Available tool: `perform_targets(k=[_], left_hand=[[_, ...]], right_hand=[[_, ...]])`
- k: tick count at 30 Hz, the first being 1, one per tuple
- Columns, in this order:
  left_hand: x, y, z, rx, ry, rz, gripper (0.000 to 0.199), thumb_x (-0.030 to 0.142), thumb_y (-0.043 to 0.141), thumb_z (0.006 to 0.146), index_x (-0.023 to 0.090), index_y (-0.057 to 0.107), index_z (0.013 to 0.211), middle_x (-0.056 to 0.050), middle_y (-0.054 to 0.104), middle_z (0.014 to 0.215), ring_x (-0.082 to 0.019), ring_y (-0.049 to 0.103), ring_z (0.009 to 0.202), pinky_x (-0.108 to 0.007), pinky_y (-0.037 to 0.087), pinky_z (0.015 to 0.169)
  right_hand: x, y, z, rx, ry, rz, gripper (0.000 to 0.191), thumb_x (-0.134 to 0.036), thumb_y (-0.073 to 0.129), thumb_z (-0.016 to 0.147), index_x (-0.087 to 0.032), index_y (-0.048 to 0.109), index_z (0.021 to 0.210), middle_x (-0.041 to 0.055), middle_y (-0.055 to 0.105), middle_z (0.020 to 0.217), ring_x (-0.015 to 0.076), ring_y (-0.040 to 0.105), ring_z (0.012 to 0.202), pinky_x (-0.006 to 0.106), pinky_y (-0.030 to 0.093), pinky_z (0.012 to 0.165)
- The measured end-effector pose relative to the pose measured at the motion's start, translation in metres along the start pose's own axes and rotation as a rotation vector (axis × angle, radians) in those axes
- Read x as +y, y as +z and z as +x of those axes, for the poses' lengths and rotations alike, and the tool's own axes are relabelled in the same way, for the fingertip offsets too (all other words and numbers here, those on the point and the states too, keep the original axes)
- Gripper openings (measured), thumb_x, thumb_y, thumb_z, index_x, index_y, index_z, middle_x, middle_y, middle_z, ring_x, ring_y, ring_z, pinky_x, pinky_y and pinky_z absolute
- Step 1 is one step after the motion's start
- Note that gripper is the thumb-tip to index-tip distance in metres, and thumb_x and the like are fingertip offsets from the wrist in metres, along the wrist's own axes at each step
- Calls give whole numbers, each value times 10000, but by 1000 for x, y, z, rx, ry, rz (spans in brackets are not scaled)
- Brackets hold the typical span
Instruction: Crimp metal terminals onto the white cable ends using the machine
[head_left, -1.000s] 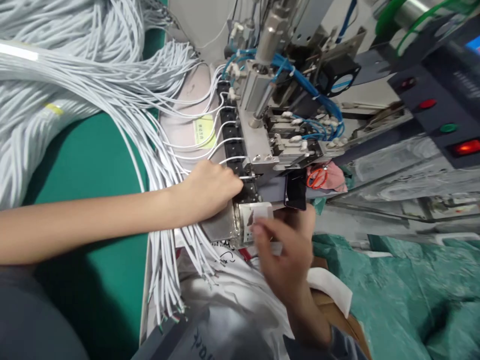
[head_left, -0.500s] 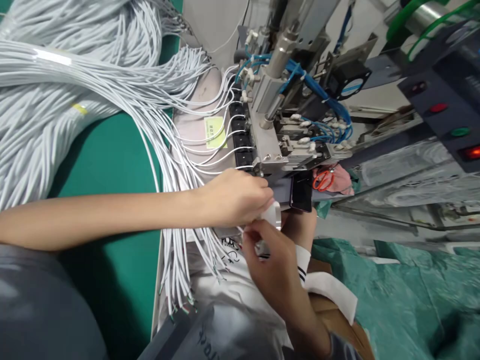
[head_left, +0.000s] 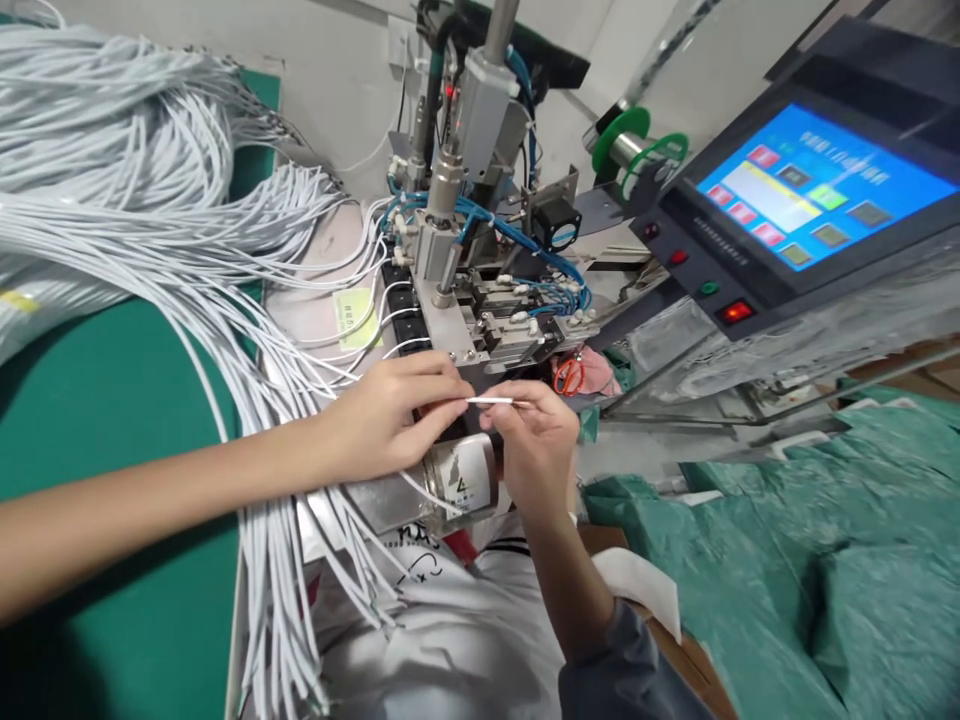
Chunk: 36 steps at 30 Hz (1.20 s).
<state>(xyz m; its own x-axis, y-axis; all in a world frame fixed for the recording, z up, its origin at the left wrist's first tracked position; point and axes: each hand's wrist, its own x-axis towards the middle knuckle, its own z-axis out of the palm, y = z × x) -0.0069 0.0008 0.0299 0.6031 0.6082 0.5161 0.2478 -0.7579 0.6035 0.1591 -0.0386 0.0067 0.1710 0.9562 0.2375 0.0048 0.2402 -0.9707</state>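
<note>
A short length of white cable (head_left: 489, 400) runs between my two hands at the machine's front edge. My left hand (head_left: 409, 412) pinches it from the left, with fingers closed. On the other side my right hand (head_left: 541, 440) grips its end, where thin copper-coloured wire shows by the fingertips. Just behind them is the wiring machine (head_left: 442, 290), whose black slots (head_left: 405, 318) hold several white cables. Under the hands sits a metal-looking container (head_left: 466, 478) with a label. My left forearm lies across a bundle of white cables (head_left: 281, 600) hanging over the table edge.
Large heaps of white cable (head_left: 112, 130) lie on the green table mat (head_left: 120, 400). A control panel with a lit screen (head_left: 817, 190) stands at the right, near a green wire spool (head_left: 631, 150). Orange-handled scissors (head_left: 568, 374) lie beside the machine. Green sheeting (head_left: 862, 540) spreads at lower right.
The view has shifted, bringing the lit screen into sight. My hands have moved from in front of the container to above it, and the cable between them now shows clearly.
</note>
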Motion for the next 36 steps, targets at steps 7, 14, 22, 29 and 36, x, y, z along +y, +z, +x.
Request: perform_targets(k=[7,14,22,29,36], left_hand=[[0,2,-3,60,50,-45,212,156,454,893,148,656,957,-47,586,766,-104,546,689,-213,466,606],[-7,1,-5,-95,113,15,279,93,369,885,132,641,934,-63,578,775,-108,522,671,-208,435,596],[-7,11,-8,-45,126,-6,233,117,404,890,125,627,824,-42,535,690,-101,482,616,-198,391,549],[-7,10,-7,-16,183,188,202,118,432,889,101,624,828,-37,533,676,-97,469,572,-204,369,505],[-12,10,-9,9,283,462,231,68,399,849,96,628,849,-36,528,664,-110,457,550,-227,345,483]], right_hand=[[-3,-3,-9,-16,-136,-166,117,-305,633,781,-222,713,806,31,596,744,152,553,701,295,448,614],[-17,-20,6,-263,-127,-278,98,-249,645,773,-187,721,763,12,562,638,115,480,573,254,370,510],[-12,-9,1,-139,-122,-278,177,-248,634,771,-146,666,630,-35,378,497,92,363,500,242,289,467],[-14,1,-7,-24,-189,-460,199,-226,584,810,-148,644,637,-40,356,520,78,330,484,242,264,466],[-21,-9,6,-251,-239,-641,283,-187,544,819,-153,541,538,-51,300,495,74,314,482,242,264,486]])
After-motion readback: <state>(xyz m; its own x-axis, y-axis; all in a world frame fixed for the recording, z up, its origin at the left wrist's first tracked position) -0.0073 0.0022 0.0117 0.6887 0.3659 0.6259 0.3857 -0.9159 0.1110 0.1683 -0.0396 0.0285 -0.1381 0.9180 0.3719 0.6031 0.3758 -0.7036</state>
